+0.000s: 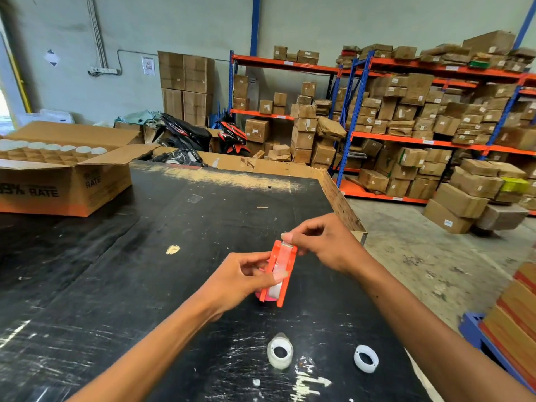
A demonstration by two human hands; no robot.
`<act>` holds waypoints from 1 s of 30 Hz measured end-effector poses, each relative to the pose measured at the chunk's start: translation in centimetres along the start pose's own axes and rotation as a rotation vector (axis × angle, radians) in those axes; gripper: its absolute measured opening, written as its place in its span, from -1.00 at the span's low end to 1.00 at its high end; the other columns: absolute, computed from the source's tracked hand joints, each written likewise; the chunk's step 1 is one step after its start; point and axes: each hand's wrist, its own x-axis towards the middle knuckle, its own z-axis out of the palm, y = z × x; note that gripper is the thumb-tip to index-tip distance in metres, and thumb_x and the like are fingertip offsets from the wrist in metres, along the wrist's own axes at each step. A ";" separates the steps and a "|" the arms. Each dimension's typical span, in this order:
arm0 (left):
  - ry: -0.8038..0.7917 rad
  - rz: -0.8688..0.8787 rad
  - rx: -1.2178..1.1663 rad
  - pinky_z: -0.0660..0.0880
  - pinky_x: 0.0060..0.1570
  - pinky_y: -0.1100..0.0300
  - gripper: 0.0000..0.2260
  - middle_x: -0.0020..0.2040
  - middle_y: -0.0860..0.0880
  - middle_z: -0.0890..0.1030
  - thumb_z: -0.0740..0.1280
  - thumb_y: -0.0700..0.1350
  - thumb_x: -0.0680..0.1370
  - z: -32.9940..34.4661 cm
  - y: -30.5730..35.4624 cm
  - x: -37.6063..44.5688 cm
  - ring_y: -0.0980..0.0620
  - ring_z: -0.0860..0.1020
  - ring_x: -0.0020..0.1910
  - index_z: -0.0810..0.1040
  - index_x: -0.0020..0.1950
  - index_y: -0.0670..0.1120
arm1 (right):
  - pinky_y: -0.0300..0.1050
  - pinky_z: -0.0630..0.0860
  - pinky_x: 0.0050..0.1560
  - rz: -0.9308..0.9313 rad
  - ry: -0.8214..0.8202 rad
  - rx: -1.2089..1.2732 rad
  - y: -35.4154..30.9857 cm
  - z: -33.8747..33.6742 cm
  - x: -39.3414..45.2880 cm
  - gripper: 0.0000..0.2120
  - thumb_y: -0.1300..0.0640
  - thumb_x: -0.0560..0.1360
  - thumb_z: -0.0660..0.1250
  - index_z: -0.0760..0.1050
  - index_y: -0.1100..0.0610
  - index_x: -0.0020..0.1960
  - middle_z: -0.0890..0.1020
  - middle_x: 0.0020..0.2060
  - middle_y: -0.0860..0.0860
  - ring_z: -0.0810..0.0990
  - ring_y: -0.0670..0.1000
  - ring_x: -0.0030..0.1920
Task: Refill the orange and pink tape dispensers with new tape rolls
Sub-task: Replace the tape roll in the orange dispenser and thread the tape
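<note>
the orange dispenser [280,272] is held above the black table [174,227]: the left hand [246,274] pinches its side, the right hand [322,242] pinches the tape end at its top. it seems light, stiff plastic; the tape is thin and sticky. a full roll [280,353] and a bare core [366,358] lie nearer.

My two forearms are bare from elbow to wrist, with no sleeves covering them. My left hand [246,274] and right hand [324,245] wear no gloves, rings or watch.
</note>
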 end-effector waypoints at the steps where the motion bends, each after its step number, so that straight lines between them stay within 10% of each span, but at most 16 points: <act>1: -0.007 0.015 0.030 0.53 -0.16 0.26 -0.67 -0.03 -0.29 0.68 0.49 -0.19 0.44 -0.2 -0.1 0.0 0.02 0.54 -0.20 0.65 0.20 -0.05 | -0.38 0.46 -0.36 0.026 -0.020 0.017 0.0 -0.2 0.0 -0.85 0.17 0.43 0.45 0.70 0.26 -0.15 0.65 -0.50 -0.08 0.55 -0.20 -0.45; 6: -0.035 0.056 0.073 0.53 -0.11 0.27 -0.66 -0.23 0.04 0.68 0.49 -0.18 0.44 -0.4 -0.3 0.1 0.13 0.52 -0.27 0.64 0.22 -0.08 | -0.26 0.53 -0.26 0.136 -0.059 0.093 0.1 -0.4 0.4 -0.82 0.18 0.38 0.49 0.68 0.31 -0.14 0.70 -0.32 0.17 0.56 -0.05 -0.41; 22: -0.028 -0.181 -0.101 0.61 -0.04 0.05 -0.79 -0.11 -0.18 0.69 0.46 -0.09 0.46 2.8 -1.5 2.6 0.02 0.64 -0.16 0.70 0.08 -0.08 | -0.23 0.66 -0.19 0.358 0.121 0.410 4.0 -0.7 0.4 -0.74 0.18 0.37 0.51 0.62 0.34 -0.06 0.70 -0.10 0.22 0.71 0.02 -0.18; 26: 0.025 -0.298 -0.151 0.55 -0.38 0.22 -0.77 -0.30 -0.08 0.63 0.41 -0.09 0.51 4.5 -1.8 4.6 0.12 0.61 -0.47 0.65 0.03 -0.24 | -0.19 0.66 -0.11 0.373 0.319 0.394 6.5 -1.3 -0.9 -0.81 0.10 0.44 0.45 0.62 0.24 -0.09 0.68 -0.14 0.17 0.68 0.02 -0.10; 30: 0.139 -0.367 -0.142 0.65 -0.34 0.09 -0.72 -0.17 -0.19 0.66 0.42 -0.07 0.50 6.7 -2.7 7.0 -0.04 0.64 -0.35 0.51 0.09 -0.23 | -0.07 0.65 -0.03 0.430 0.152 0.324 9.2 -0.4 -2.4 -0.73 0.08 0.54 0.31 0.64 0.29 -0.02 0.72 -0.09 0.18 0.70 0.05 -0.10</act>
